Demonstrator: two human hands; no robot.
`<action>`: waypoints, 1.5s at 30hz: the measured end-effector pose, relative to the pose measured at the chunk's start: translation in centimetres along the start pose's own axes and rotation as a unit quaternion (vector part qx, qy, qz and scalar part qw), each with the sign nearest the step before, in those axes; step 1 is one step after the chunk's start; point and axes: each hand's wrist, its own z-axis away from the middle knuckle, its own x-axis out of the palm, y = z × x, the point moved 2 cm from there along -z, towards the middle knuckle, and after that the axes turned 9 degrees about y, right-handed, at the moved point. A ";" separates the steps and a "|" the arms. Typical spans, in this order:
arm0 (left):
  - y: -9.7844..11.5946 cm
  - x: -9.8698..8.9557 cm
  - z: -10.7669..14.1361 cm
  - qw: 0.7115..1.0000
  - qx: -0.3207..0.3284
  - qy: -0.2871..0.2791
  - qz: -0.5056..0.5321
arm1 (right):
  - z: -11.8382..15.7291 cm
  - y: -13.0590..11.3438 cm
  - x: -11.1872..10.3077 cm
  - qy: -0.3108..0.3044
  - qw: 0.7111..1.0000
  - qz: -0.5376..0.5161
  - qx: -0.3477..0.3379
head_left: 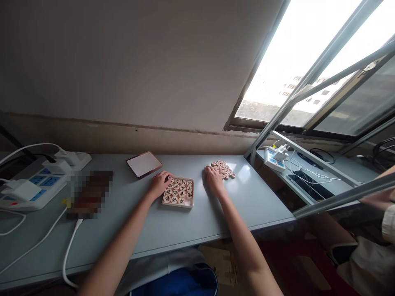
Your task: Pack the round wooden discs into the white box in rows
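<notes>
A shallow box of pale wood or card stands on the desk before me. Rows of round xiangqi pieces with dark characters lie inside it; its lower right part shows bare floor. My left hand grips the box at its far left corner, fingers curled over the rim. To the right, a flat cluster of xiangqi pieces with reddish characters rests on the desk. My right hand is at the cluster's left edge, fingers bent down and closed; whatever they hold is hidden.
The box lid lies at the back left of the grey desk. Power strips, white cables and a blurred-out object occupy the left side. A metal frame rises at the right end. Another person's arm shows far right.
</notes>
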 end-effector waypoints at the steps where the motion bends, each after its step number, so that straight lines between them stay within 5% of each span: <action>1: 0.1 0.0 0.0 1.000 -0.002 -0.001 0.000 | 0.7 -0.4 -0.5 0.004 1.000 -0.010 -0.007; 10: 0.2 -0.1 -0.1 1.000 -0.009 -0.005 0.002 | 7.7 -6.3 -6.4 0.008 0.967 -0.253 -0.008; 16: 0.4 -0.2 0.0 1.000 -0.013 -0.006 0.006 | 10.5 -9.6 -6.9 0.044 0.977 -0.206 -0.021; 25: 0.4 -0.2 0.1 1.000 -0.018 -0.010 -0.003 | 11.4 -10.1 -7.5 0.099 0.983 -0.155 0.007; 45: 1.5 -0.8 0.5 0.999 -0.040 -0.006 -0.020 | 11.1 -10.3 -8.0 0.076 0.991 -0.105 -0.044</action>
